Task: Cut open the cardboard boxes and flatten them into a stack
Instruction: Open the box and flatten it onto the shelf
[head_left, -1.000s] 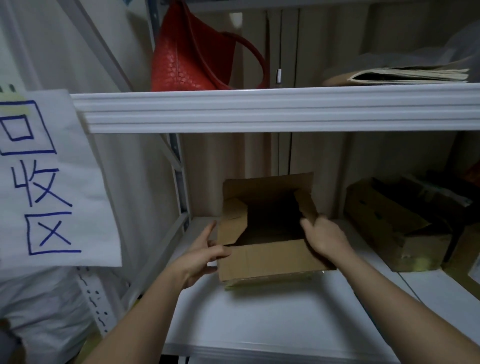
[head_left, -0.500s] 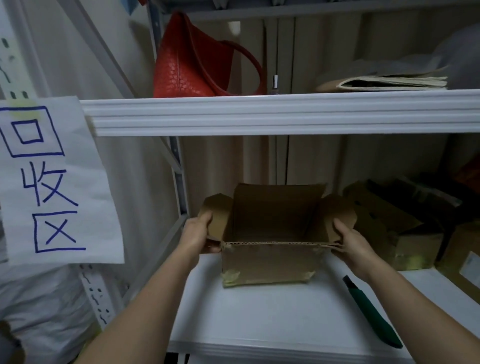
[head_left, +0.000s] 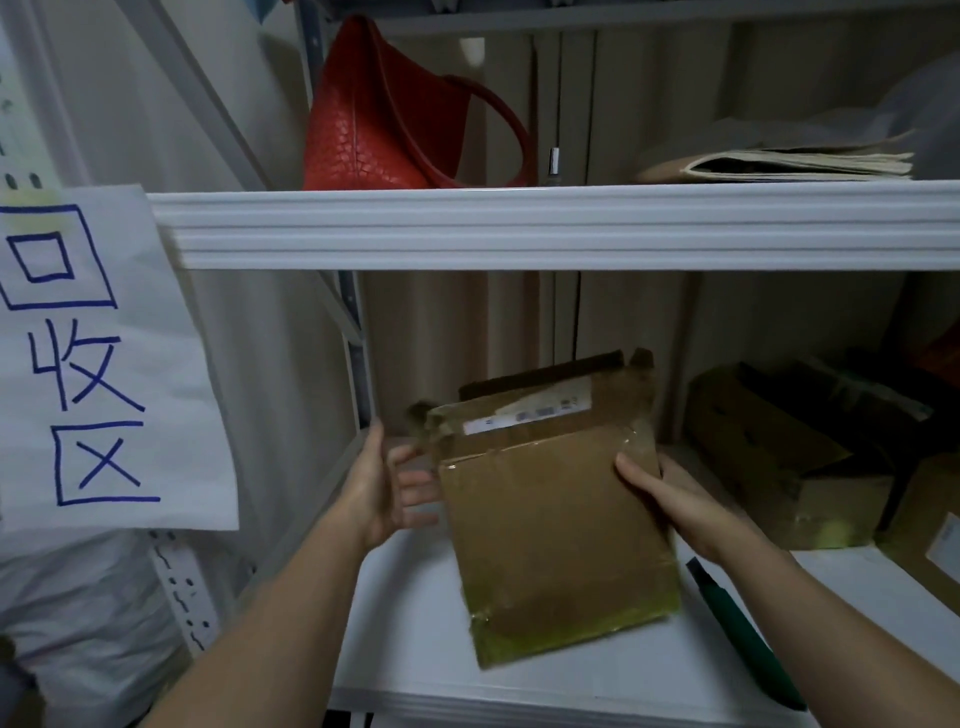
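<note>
Two hands tilt the cardboard box (head_left: 556, 514) above the white shelf (head_left: 415, 623) — right hand (head_left: 670, 499) grasping its edge, left hand (head_left: 387, 488) fingers loose beside it — probably exposing the taped bottom for the green cutter (head_left: 737, 634).

My brown cardboard box (head_left: 556, 525) has yellowish tape; right of it lies a green cutter (head_left: 737, 631); above it, a red scaly-textured bag (head_left: 384, 119).

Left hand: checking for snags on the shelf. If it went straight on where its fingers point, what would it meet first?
Probably the cardboard box: the left hand has its fingers pointing at the box's left edge, seemingly just short of it.
</note>
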